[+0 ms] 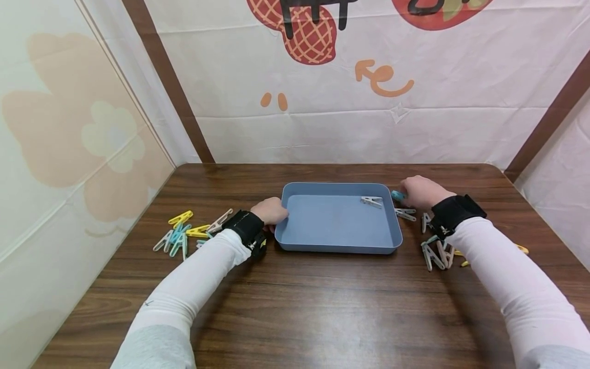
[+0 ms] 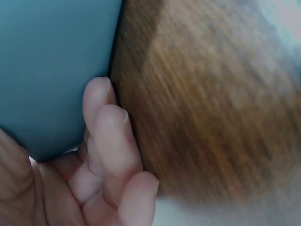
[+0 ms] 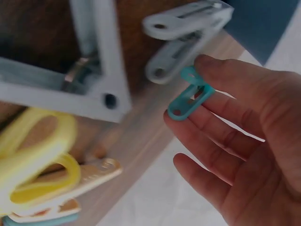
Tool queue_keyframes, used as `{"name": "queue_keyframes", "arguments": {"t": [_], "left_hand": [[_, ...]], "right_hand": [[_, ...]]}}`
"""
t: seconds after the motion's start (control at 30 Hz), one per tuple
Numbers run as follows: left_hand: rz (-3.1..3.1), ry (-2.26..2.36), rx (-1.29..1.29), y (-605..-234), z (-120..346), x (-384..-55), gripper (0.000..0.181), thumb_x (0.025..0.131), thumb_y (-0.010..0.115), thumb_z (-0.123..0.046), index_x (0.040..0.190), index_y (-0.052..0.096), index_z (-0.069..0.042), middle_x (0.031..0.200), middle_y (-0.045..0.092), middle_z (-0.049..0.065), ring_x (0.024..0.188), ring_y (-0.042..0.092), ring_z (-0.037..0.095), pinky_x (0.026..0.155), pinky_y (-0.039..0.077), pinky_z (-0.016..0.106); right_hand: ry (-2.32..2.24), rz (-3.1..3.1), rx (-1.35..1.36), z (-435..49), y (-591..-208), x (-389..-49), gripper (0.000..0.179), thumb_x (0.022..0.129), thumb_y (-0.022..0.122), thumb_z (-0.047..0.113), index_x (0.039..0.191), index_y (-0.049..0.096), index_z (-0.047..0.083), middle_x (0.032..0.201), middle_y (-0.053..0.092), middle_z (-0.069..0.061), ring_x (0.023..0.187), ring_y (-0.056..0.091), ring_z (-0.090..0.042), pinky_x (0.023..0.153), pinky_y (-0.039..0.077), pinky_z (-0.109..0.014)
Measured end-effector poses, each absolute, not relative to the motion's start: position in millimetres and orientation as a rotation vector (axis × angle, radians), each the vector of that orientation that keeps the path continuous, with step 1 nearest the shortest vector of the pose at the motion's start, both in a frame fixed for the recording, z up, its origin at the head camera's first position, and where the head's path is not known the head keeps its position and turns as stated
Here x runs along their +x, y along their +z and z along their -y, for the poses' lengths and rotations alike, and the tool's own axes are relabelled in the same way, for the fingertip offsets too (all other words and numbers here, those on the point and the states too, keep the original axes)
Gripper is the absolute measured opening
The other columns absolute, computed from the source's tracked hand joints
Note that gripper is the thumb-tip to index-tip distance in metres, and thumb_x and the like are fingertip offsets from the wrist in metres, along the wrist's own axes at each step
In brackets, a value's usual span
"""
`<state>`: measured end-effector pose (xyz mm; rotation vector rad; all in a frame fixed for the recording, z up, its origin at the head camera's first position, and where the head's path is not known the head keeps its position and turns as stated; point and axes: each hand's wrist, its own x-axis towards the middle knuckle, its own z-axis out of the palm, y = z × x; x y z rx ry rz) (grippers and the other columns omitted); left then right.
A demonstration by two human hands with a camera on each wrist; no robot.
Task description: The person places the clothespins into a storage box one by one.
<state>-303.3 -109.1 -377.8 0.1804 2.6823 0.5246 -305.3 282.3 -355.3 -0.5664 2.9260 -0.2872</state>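
Observation:
A shallow blue-grey tray [image 1: 322,220] lies on the wooden table, with a grey clothespin [image 1: 371,201] inside near its right end. My left hand [image 1: 269,210] grips the tray's left side; in the left wrist view its fingers [image 2: 115,141] curl against the tray wall. Just past the tray's right edge, my right hand [image 1: 424,191] pinches a teal clothespin [image 3: 190,101] between thumb and fingers. A grey clothespin [image 1: 405,213] lies beside the tray, close below that hand.
Yellow, teal and pale clothespins [image 1: 180,237] lie in a loose group left of the tray. Another scattered group, with a grey clothespin [image 1: 432,256], lies partly hidden under my right forearm. A printed cloth [image 1: 322,133] hangs behind the table [image 1: 336,307].

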Motion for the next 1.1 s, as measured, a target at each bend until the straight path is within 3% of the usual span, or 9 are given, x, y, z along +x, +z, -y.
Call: {"name": "queue_keyframes", "arguments": {"t": [0.2,0.57,0.77,1.1], "left_hand": [[-2.695,0.511,0.155,-375.5,107.8,-301.9,0.023,0.094,0.044,-0.016,0.087,0.06,-0.002,0.066,0.065,0.01,0.049,0.06,0.018,0.045,0.048,0.03],[-2.691,0.506,0.161,-376.8,108.4,-301.4,0.024,0.095,0.044,-0.017,0.093,0.061,0.0,0.064,0.064,0.011,0.049,0.06,0.019,0.045,0.047,0.03],[-2.694,0.501,0.161,-378.3,109.7,-301.9,0.025,0.094,0.043,-0.016,0.087,0.062,0.0,0.062,0.064,0.011,0.048,0.06,0.019,0.045,0.048,0.03],[-2.703,0.497,0.155,-374.6,107.5,-298.6,0.025,0.094,0.043,-0.015,0.084,0.061,-0.001,0.062,0.064,0.011,0.047,0.059,0.018,0.044,0.047,0.03]], "right_hand": [[-0.374,-3.002,-0.618,-278.0,-335.9,-302.7,0.012,0.09,0.065,0.008,0.094,0.062,-0.002,0.082,0.063,-0.01,0.071,0.055,-0.023,0.07,0.047,-0.043],[-0.411,-3.09,-0.823,-248.8,-310.4,-288.6,0.007,0.089,0.069,0.01,0.091,0.064,0.005,0.083,0.064,-0.006,0.072,0.058,-0.021,0.07,0.047,-0.043],[-0.323,-3.053,-0.983,-223.0,-313.8,-282.4,0.014,0.087,0.071,0.009,0.098,0.065,0.004,0.09,0.062,-0.009,0.076,0.056,-0.02,0.07,0.047,-0.04],[-0.189,-2.976,-1.062,-207.6,-334.5,-278.5,0.019,0.082,0.077,0.007,0.096,0.065,0.002,0.089,0.061,-0.01,0.079,0.059,-0.022,0.071,0.049,-0.04]]}}
